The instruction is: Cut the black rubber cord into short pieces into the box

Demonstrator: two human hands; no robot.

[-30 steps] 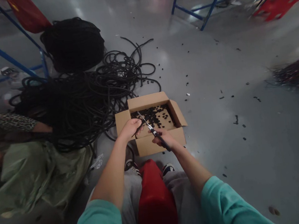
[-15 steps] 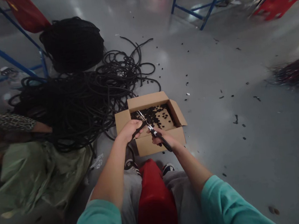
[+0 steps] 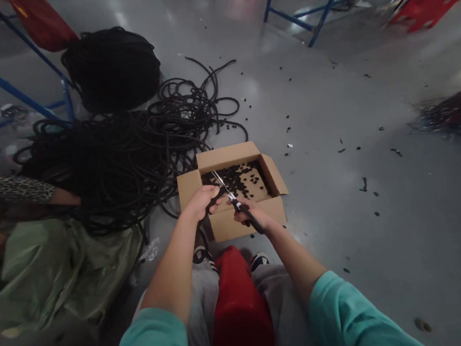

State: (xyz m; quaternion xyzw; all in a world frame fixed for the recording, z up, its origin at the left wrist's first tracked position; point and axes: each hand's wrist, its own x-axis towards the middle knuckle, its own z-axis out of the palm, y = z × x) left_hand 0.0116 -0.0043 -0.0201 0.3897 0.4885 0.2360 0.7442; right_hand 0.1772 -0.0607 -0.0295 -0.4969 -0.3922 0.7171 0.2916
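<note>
Over the near side of an open cardboard box (image 3: 228,155), my left hand (image 3: 201,201) is closed around a black cord (image 3: 216,197), its end pointing right. My right hand (image 3: 255,213) grips black-handled scissors (image 3: 248,215). Their metal blades point up and left, right at the cord's end; whether they touch it I cannot tell. Inside the box lie many short black cut pieces (image 3: 235,179), with bare cardboard showing between them. The held cord hangs down below my left hand, toward my shoe.
A tangle of black cord (image 3: 127,146) spreads over the floor at left, with a big coil (image 3: 113,70) behind it. Another person's arm (image 3: 64,196) reaches into the tangle beside a green sheet (image 3: 73,257). Blue metal frames (image 3: 290,17) stand farther back. Black scraps dot the floor.
</note>
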